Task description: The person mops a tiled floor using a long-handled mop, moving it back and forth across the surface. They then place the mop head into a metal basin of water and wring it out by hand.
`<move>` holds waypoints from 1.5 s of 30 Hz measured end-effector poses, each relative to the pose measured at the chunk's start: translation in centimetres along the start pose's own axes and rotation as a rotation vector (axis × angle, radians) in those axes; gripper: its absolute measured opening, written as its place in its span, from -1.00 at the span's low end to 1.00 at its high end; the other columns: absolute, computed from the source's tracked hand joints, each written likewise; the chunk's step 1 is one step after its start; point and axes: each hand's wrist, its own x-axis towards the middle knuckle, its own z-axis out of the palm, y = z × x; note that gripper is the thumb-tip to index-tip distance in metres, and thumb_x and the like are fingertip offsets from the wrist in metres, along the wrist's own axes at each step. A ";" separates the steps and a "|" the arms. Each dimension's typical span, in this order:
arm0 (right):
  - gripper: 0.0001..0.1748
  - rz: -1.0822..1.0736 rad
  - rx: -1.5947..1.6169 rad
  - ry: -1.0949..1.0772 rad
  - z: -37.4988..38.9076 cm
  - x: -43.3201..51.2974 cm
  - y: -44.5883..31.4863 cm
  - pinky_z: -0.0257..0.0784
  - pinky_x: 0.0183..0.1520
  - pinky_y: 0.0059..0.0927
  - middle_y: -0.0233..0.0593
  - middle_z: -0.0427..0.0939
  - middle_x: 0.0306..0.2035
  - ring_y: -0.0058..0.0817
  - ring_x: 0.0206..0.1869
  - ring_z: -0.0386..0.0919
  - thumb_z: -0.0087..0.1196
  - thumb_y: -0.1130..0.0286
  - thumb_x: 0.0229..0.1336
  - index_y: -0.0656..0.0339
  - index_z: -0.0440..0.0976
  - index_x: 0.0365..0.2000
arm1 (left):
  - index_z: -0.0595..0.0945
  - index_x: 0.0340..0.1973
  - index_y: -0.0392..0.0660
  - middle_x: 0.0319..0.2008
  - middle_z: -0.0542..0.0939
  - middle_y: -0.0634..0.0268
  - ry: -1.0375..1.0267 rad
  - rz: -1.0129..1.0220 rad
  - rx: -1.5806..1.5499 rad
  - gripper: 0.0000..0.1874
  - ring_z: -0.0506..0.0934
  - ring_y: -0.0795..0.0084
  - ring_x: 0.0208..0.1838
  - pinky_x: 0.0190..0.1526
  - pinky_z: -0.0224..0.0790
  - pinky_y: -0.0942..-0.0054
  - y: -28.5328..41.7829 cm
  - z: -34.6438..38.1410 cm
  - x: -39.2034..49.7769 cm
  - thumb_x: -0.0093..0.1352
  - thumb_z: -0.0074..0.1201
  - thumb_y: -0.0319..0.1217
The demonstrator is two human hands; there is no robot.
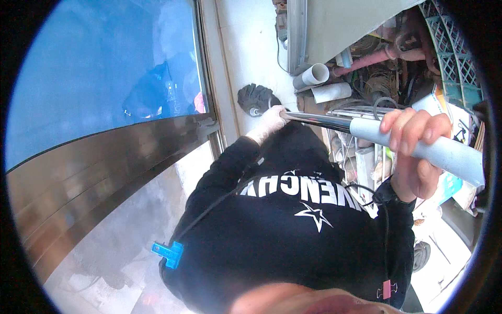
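A long pole (321,121) with a metal shaft and a pale grey-blue sleeve runs across in front of my chest. Around the sleeve, at the right, my right hand (416,137) is wrapped with curled fingers. My left hand (270,121), pale and seemingly gloved, closes on the thinner end of the shaft. Just beyond it lies a dark, crumpled round thing (255,98), partly behind that hand; whether it joins the pole I cannot tell. The pole's far right end runs out of view.
A large glass pane (102,78) with blue reflections stands at the left. At the right are a white wire rack (378,157), pipe pieces (311,76), a pink pipe (364,62) and a green lattice basket (451,51). A pale panel (345,27) juts in above.
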 end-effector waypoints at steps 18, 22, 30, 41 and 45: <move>-0.63 -0.452 0.020 -0.359 -1.3 5.4 -5.1 0.21 -0.46 -0.49 -0.51 0.41 -0.58 -0.57 -0.56 0.37 0.33 0.13 0.05 0.05 0.35 -0.45 | 0.62 -0.36 -0.19 -0.34 0.61 0.01 0.658 0.405 -0.089 -0.62 0.60 0.07 -0.23 -0.13 0.44 0.30 15.6 -9.2 11.5 0.15 0.39 -0.16; -0.66 -0.232 -0.183 -0.189 1.0 3.0 4.6 0.27 -0.39 -0.35 -0.37 0.44 -0.57 -0.43 -0.51 0.41 0.39 0.34 -0.10 0.12 0.36 -0.54 | 0.59 -0.18 -0.14 -0.33 0.61 0.04 0.658 0.525 -0.047 -0.71 0.60 0.06 -0.23 -0.12 0.44 0.26 10.0 -10.6 17.8 0.23 0.27 -0.32; -0.78 -0.008 -0.251 -0.007 0.6 -6.0 16.9 0.33 -0.07 -0.13 -0.35 0.41 -0.53 -0.39 -0.41 0.44 0.18 0.53 -0.08 0.11 0.32 -0.49 | 0.56 -0.25 -0.14 -0.32 0.59 0.00 0.534 0.436 0.007 -0.84 0.55 -0.05 -0.17 -0.12 0.41 0.12 0.1 -5.3 24.6 0.25 0.06 -0.45; -0.76 0.147 -0.217 0.433 0.0 -17.2 -2.4 0.15 -0.22 -0.31 -0.52 0.28 -0.63 -0.57 -0.55 0.28 0.16 0.33 0.07 0.00 0.27 -0.52 | 0.55 -0.26 -0.15 -0.24 0.57 0.00 0.551 0.607 -0.079 -0.75 0.47 -0.14 -0.02 0.25 0.20 0.06 2.4 13.4 4.6 0.12 0.03 -0.60; -0.74 0.191 -0.160 0.424 2.2 -22.2 -8.9 0.12 -0.27 -0.38 -0.52 0.27 -0.67 -0.62 -0.59 0.26 0.13 0.33 0.11 -0.01 0.23 -0.53 | 0.55 -0.34 -0.12 -0.36 0.55 0.04 0.462 0.616 -0.089 -0.80 0.48 -0.07 -0.20 -0.05 0.32 0.10 1.5 18.5 -6.1 0.10 0.12 -0.54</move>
